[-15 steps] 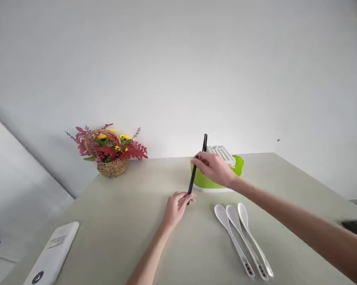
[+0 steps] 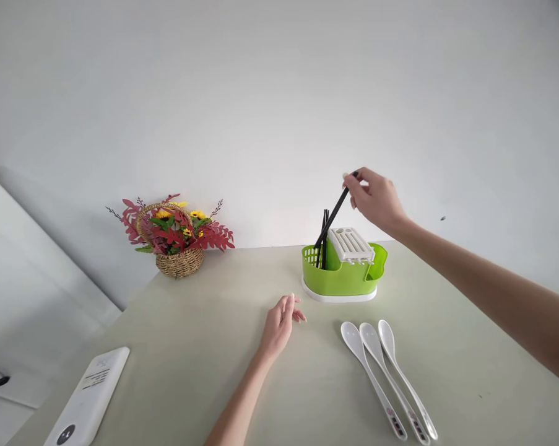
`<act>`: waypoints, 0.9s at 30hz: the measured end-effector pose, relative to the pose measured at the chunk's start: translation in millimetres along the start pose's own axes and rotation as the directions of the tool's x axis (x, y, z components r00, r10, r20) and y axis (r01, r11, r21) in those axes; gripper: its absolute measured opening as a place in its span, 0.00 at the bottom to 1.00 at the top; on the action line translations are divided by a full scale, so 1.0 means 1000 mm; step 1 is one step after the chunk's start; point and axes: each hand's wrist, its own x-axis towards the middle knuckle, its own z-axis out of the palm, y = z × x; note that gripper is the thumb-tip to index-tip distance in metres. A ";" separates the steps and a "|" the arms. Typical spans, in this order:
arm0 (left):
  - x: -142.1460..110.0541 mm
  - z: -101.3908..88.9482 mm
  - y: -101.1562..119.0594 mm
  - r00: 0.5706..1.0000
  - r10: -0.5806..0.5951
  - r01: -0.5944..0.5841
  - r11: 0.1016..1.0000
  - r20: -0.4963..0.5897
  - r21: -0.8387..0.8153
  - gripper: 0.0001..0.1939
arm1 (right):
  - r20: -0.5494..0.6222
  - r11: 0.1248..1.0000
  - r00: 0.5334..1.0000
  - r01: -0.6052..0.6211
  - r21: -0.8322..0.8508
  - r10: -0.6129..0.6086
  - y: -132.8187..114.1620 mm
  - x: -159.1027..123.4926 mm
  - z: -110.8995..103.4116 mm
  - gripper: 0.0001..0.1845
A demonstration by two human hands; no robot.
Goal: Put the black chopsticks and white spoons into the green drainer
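Note:
My right hand [image 2: 374,197] is raised at the right above a green cutlery holder [image 2: 323,284], pinching black chopsticks [image 2: 337,209] by their upper end. They slant down to the left, and their lower tips are at the mouth of the holder's left compartment. More black chopsticks [image 2: 324,259] stand in that same compartment. In front of the holder, my left hand [image 2: 280,322] rests on the table with its fingers loosely apart and nothing in them. Three white spoons [image 2: 374,356] lie side by side to its right, bowls pointing away from me.
A white slotted rack [image 2: 351,244] tops the holder's middle, and a green side cup [image 2: 378,263] sits at its right end. Back left on the table [image 2: 205,347] stands a wicker basket [image 2: 179,263] of artificial flowers. A white power bank-like device [image 2: 91,390] lies front left. The wall is behind.
My right hand has lifted the chopsticks up and to the right, tilting them over the holder. My left hand has let go of their lower end and stays near the same spot.

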 end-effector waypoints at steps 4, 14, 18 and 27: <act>-0.001 0.001 0.002 1.000 -0.003 0.003 1.000 0.004 -0.001 0.28 | 0.254 0.993 0.965 -0.043 -0.108 0.069 0.012 -0.008 0.022 0.20; -0.001 0.002 0.002 1.000 0.012 -0.012 1.000 0.012 0.001 0.29 | 0.441 0.951 0.887 0.006 -0.310 0.138 0.035 -0.013 0.057 0.19; 0.000 0.002 0.002 1.000 0.011 -0.011 1.000 0.018 -0.005 0.29 | 0.257 0.938 0.962 0.008 -0.346 0.087 0.028 -0.017 0.052 0.18; -0.001 0.002 0.001 1.000 0.014 -0.015 1.000 0.027 0.019 0.28 | 0.455 0.828 0.858 0.426 -0.365 -0.241 -0.001 -0.081 0.008 0.13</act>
